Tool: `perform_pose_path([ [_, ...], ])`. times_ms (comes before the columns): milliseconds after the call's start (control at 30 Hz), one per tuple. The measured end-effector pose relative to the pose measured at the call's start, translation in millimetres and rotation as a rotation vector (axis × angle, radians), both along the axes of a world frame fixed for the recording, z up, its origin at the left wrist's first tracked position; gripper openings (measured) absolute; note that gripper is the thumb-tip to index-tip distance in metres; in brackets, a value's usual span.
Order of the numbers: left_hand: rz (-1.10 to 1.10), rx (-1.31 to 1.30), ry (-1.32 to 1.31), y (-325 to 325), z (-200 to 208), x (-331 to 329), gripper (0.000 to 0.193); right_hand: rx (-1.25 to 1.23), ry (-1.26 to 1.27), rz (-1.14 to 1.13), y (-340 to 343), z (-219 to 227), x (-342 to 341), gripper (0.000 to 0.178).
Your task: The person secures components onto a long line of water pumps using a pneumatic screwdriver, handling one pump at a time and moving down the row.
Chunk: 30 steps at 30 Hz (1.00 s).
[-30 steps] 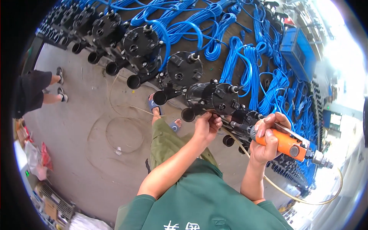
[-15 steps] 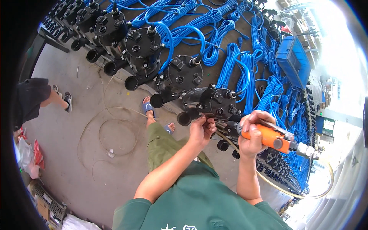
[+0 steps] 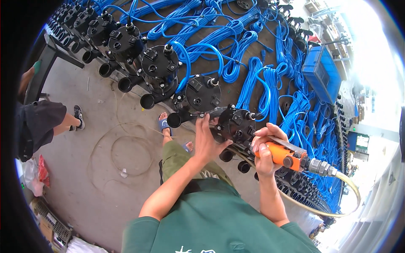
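Fingers splayed, a worker's left hand [image 3: 206, 142] lies against the near side of a black pump-like unit [image 3: 237, 125] at the edge of a crowded surface [image 3: 230, 94], while the right hand [image 3: 264, 163] stays wrapped around an orange air-driven tool [image 3: 280, 155]. Half a second ago the left fingertips were gathered in a pinch low beside the same unit; now the fingers reach up along its body and the thumb points out toward the tool. The change looks like a switch from fingertip work on something small to steadying the unit, though whether the palm bears any weight cannot be told. The left hand clasps nothing visible. The tool's nose, largely masked by the right hand, has drawn nearer the unit's round end cap; contact between them cannot be made out. From the tool's rear, a metal coupling [image 3: 322, 167] leads to a pale yellow hose [image 3: 357, 192] that loops back below the right forearm. A matching black unit [image 3: 202, 93] stands just beside, farther left, with bundled blue cables [image 3: 249, 82] stretched behind the row and a blue crate [image 3: 333, 84] beyond them at right.
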State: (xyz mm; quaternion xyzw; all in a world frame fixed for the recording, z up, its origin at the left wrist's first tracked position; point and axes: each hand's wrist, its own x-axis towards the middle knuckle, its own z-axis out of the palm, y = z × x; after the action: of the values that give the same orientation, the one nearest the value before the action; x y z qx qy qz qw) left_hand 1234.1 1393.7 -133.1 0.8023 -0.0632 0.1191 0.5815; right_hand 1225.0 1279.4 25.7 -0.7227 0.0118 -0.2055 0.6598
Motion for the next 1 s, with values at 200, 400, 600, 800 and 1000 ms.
perform_pose_path([
  [200, -0.268, -0.278, 0.158, -6, -33, 18, 0.106, 0.036, -0.07, 0.232, 19, 5, 19, 0.041],
  [400, -0.223, -0.189, 0.062, -7, -40, 16, 0.106, -0.052, -0.106, 0.332, 30, -12, 45, 0.024],
  [600, -0.343, -0.199, 0.072, 11, -32, 28, 0.102, -0.01, -0.067, 0.311, 35, -10, 50, 0.025],
  [800, -0.505, -0.229, 0.022, 15, -46, 46, 0.111, -0.026, -0.018, 0.254, 42, 3, 54, 0.035],
  [1000, -0.6, -0.151, 0.247, 9, -60, 45, 0.104, -0.007, -0.137, 0.023, 28, 16, 84, 0.036],
])
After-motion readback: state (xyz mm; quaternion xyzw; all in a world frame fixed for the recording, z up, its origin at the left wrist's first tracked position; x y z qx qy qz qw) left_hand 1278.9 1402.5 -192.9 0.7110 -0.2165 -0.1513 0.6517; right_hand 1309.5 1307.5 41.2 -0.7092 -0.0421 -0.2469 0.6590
